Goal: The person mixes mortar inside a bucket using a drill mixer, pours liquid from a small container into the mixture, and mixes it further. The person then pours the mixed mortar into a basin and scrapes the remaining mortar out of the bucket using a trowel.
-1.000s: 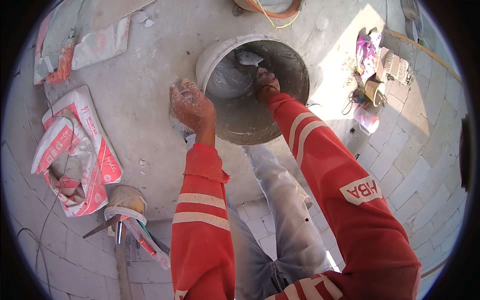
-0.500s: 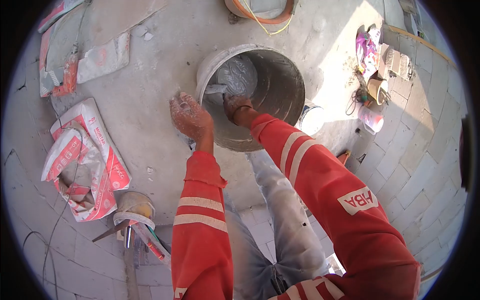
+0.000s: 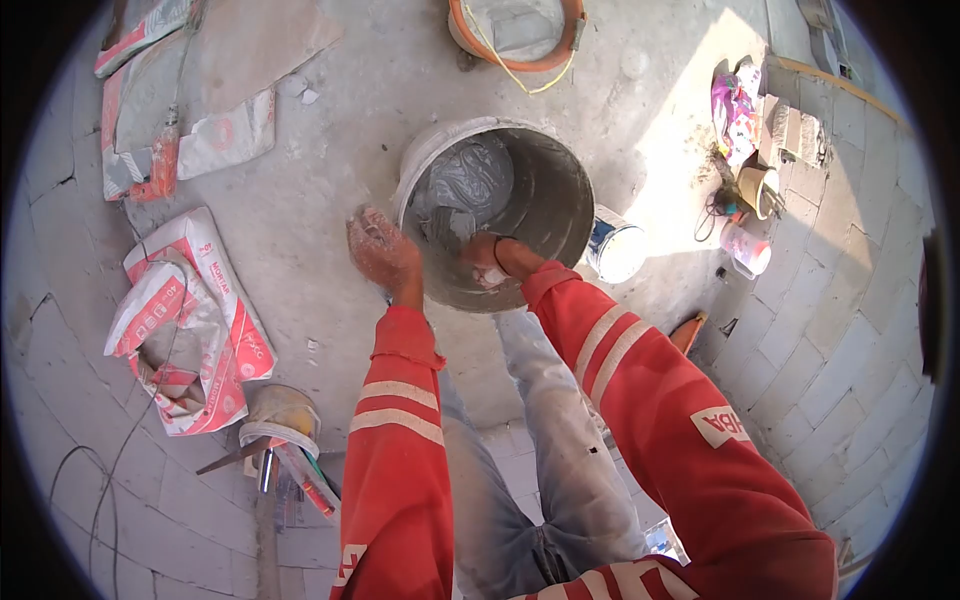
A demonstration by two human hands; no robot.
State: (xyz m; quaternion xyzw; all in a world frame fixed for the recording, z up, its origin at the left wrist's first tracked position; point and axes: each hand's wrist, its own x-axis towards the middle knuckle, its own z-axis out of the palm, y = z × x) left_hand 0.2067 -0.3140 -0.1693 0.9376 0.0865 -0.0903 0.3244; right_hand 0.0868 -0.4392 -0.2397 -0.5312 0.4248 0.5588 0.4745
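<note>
My right hand (image 3: pixel 492 262) is inside a large grey bucket (image 3: pixel 572 205), wrapped around the handle of a trowel (image 3: pixel 454 228). The trowel's mortar-coated blade points away from me, at the edge of the wet grey mortar (image 3: pixel 470 180) on the bucket's bottom. Against the bucket's left outer side, my left hand (image 3: pixel 385 250) is loosely curled, with its fingers a little apart and pale mortar on them. Nothing shows in it. The bucket's mouth faces up toward me.
An orange-rimmed tub (image 3: pixel 575 50) with a yellow cord stands beyond the bucket. A white pail (image 3: pixel 618 252) is at its right. Red-and-white mortar bags (image 3: pixel 235 295) lie at left, near a small bucket of tools (image 3: pixel 285 420). Block walls (image 3: pixel 780 350) border the floor.
My right hand and the trowel have come back toward me inside the bucket, and the blade has turned. More mortar shows. My left hand stays beside the bucket.
</note>
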